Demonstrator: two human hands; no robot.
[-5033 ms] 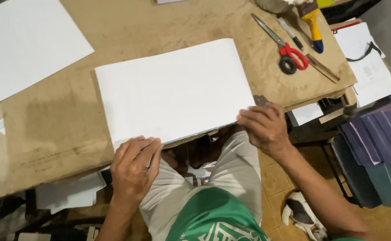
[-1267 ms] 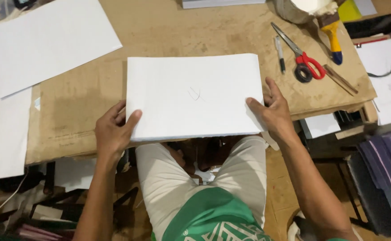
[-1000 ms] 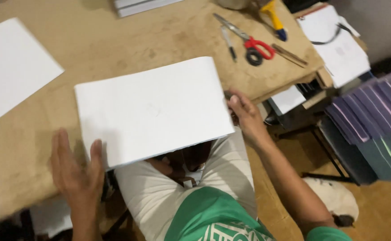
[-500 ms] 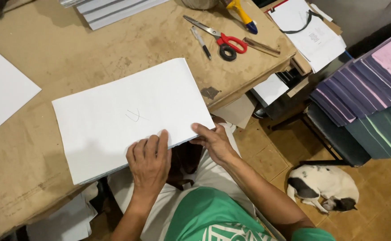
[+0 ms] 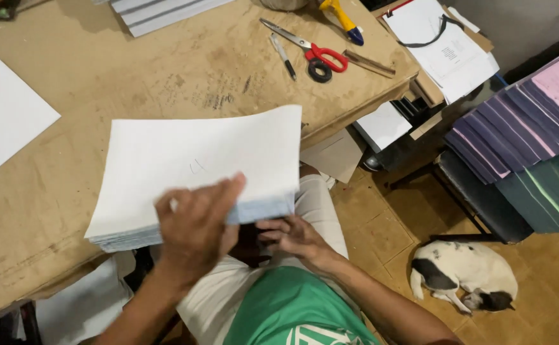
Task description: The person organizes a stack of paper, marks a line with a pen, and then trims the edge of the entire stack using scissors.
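Note:
A thick stack of white paper [image 5: 196, 169] is lifted off the brown cardboard-covered table [image 5: 56, 217], jutting over its near edge above my lap. My left hand [image 5: 196, 227] grips the stack's near edge, thumb on top and fingers under it. My right hand [image 5: 292, 235] is under the stack's near right corner, fingers spread against its underside. The stack's bottom sheets look bluish at the edge.
Red-handled scissors [image 5: 308, 51], a pen [image 5: 283, 56] and a yellow-handled tool [image 5: 343, 19] lie at the table's far right. A loose white sheet [image 5: 1, 115] lies at left. Stacks of coloured paper [image 5: 522, 128] sit at right. A black-and-white dog [image 5: 461, 271] lies on the floor.
The stack has been raised off the table and drawn toward me. My left hand shifted to clasp its near edge; my right hand slid beneath it. The view turned right.

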